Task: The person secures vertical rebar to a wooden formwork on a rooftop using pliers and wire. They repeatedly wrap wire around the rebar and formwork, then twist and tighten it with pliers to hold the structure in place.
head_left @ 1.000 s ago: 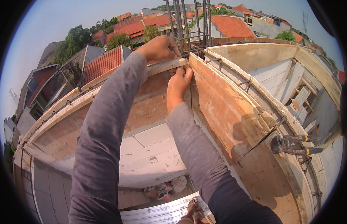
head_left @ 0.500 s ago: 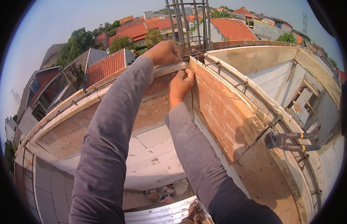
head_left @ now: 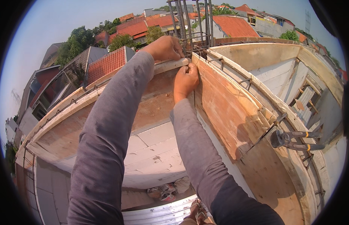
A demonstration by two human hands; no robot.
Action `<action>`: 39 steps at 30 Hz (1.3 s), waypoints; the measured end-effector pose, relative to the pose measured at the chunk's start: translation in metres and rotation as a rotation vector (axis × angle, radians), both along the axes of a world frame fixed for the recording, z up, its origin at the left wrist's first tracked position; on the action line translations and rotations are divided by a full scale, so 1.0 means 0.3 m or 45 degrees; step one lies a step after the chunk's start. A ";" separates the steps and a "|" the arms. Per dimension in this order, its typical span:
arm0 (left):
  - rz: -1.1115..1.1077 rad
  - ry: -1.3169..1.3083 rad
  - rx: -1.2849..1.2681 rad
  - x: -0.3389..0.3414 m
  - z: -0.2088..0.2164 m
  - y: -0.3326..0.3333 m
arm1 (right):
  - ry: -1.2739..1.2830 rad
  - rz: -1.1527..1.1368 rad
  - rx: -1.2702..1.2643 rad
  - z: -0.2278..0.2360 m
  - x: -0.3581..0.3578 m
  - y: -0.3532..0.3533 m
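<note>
At the far corner of the formwork, my left hand (head_left: 164, 48) is closed over the top of a wooden batten (head_left: 171, 66). Just below the batten's end, my right hand (head_left: 186, 83) is held in a pinch, its fingertips close against the corner. Whatever lies between the fingers of either hand is too small or hidden to make out. A brown plywood panel (head_left: 221, 99) runs from this corner toward me on the right, and another plywood panel (head_left: 146, 107) goes off to the left under the batten. Vertical reinforcing bars (head_left: 181, 24) rise right behind my hands.
Pincers (head_left: 297, 140) with black and yellow handles rest on the right-hand formwork edge, near a steel rod (head_left: 266, 132) sticking out. Pale block walls (head_left: 155, 153) stand below. My foot (head_left: 195, 209) is on a ribbed metal platform (head_left: 155, 216); crumpled sacks (head_left: 167, 190) lie beyond it.
The view has shifted slightly. Both hands stay at the corner; the right hand's pinch has turned a little and its fingers are drawn closer together.
</note>
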State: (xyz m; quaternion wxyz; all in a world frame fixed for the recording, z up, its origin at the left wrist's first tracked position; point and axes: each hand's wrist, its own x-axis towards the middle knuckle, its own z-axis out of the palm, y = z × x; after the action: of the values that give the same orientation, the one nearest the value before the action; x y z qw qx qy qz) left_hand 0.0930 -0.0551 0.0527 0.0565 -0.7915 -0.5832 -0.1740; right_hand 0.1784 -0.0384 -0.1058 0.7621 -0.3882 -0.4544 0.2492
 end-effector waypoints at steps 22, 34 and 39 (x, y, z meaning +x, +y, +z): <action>-0.063 0.013 0.246 0.032 -0.103 -0.106 | -0.635 0.228 0.052 -0.001 0.190 -0.083; -0.012 0.213 0.344 0.033 -0.112 -0.130 | -0.624 0.374 0.035 -0.067 0.117 -0.005; 0.081 0.389 0.539 0.070 -0.178 -0.091 | -0.239 0.409 0.052 -0.061 0.115 0.019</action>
State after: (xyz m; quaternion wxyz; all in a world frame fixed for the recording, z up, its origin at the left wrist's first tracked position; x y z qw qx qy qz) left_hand 0.1140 -0.0825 -0.0009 0.3136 -0.7604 -0.5432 -0.1687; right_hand 0.2129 -0.0328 -0.1242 0.6744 -0.3167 -0.5846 0.3212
